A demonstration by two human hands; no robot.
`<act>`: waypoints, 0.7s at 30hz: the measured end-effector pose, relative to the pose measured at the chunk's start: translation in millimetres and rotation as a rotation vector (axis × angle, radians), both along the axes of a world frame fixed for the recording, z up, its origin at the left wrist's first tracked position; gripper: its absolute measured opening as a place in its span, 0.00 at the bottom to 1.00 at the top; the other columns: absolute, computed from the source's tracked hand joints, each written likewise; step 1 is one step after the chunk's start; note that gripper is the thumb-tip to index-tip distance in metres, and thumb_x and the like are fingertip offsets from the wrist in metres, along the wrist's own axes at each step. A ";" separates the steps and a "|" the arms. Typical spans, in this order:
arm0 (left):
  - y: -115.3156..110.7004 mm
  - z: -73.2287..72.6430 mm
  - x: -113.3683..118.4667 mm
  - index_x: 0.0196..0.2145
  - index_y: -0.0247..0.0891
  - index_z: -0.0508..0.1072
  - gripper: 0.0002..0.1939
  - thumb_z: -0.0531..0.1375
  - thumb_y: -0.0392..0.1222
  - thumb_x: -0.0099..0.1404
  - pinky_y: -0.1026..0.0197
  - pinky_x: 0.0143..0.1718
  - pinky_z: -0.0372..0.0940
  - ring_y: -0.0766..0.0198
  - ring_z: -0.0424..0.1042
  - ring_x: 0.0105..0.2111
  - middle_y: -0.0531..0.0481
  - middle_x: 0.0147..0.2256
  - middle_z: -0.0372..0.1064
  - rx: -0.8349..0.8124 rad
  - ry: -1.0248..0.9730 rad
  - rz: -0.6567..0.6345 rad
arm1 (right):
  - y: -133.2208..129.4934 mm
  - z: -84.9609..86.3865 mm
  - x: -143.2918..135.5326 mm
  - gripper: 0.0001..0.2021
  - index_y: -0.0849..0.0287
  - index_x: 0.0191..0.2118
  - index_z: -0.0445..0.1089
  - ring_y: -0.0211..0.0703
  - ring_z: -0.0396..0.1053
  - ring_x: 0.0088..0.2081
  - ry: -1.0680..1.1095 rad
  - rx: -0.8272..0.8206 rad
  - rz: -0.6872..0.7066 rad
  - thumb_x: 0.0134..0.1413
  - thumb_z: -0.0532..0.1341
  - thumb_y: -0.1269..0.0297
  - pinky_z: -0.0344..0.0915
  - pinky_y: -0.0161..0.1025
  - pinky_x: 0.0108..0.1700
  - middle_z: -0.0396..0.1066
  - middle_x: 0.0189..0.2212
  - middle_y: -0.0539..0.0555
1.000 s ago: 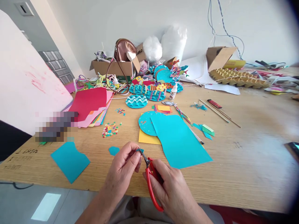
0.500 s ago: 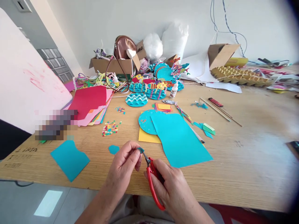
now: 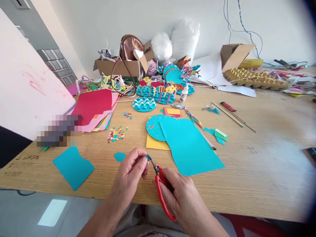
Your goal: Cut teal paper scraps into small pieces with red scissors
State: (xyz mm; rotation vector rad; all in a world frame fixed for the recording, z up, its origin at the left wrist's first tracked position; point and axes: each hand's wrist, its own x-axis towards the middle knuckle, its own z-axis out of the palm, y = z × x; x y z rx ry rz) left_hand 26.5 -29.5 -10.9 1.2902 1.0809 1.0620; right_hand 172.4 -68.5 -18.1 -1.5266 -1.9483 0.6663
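Between the thumb and fingers of my left hand (image 3: 132,169) is pinched a small piece of blue paper (image 3: 147,157), mostly covered by the fingertips. My right hand (image 3: 181,191) grips red-handled scissors (image 3: 159,186), one finger and the thumb around the handles. The dark blade tips lie right at the small piece. Just left of my left hand, a rounded blue paper shape (image 3: 119,157) rests on the table. A large blue sheet (image 3: 194,148) lies beyond my right hand, overlapping a blue disc (image 3: 155,126) and yellow paper (image 3: 156,144).
At the left lie a blue offcut (image 3: 74,168), colourful paper dots (image 3: 116,135) and a stack of coloured sheets (image 3: 92,107). Behind stand a glue bottle (image 3: 183,93), decorated blue discs (image 3: 144,104) and a cardboard box (image 3: 116,69). Thin sticks (image 3: 228,114) lie right, near an egg tray (image 3: 254,79).
The small blue piece at my left fingertips shows less than before, and the scissor blades look closer together. Both hands stay almost in place; the view has shifted slightly.
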 end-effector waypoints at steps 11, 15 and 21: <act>6.4 1.3 -4.2 0.26 0.39 0.62 0.10 0.51 0.43 0.64 0.67 0.24 0.56 0.69 0.58 0.21 0.58 0.20 0.56 -0.008 0.133 -0.056 | 4.7 0.5 6.6 0.13 0.58 0.26 0.63 0.39 0.67 0.21 -0.231 -0.111 0.007 0.60 0.50 0.64 0.52 0.33 0.23 0.71 0.20 0.51; 13.0 0.8 -17.5 0.26 0.39 0.62 0.09 0.51 0.42 0.63 0.67 0.23 0.57 0.69 0.58 0.21 0.58 0.20 0.57 0.027 0.177 -0.015 | 9.6 7.7 17.0 0.12 0.58 0.28 0.67 0.43 0.71 0.23 -0.491 -0.183 -0.026 0.59 0.52 0.63 0.49 0.35 0.22 0.74 0.22 0.53; 27.1 4.5 -43.4 0.25 0.39 0.64 0.07 0.53 0.42 0.60 0.66 0.23 0.57 0.68 0.59 0.21 0.57 0.20 0.58 0.109 0.359 0.028 | 26.0 24.2 29.6 0.11 0.56 0.29 0.72 0.51 0.75 0.27 -0.815 -0.318 -0.011 0.58 0.55 0.62 0.44 0.35 0.20 0.77 0.26 0.56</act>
